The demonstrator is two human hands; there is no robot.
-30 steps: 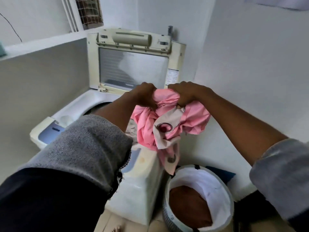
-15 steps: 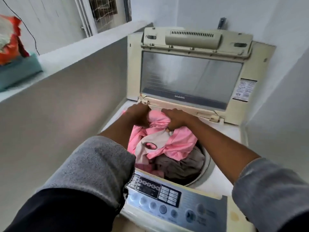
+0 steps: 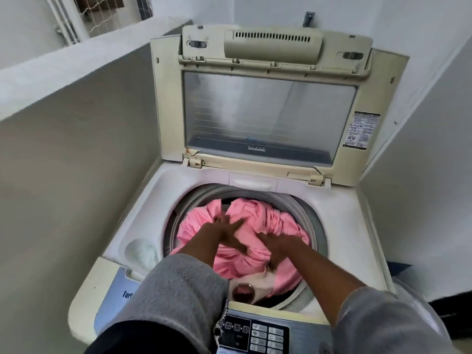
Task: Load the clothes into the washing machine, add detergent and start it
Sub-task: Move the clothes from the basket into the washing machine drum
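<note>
Clothes point(image 3: 255, 221) fill the washing machine point(image 3: 158, 190) drum between grey walls; both hands' grip open, pressing.

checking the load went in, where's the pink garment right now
In the head view the pink garment lies inside the washer drum, below the raised lid, with the left hand and right hand pressing on it.

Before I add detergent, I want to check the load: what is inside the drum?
A pink garment fills the drum, with both hands, left and right, pressing on it. Anything beneath is covered.
</note>
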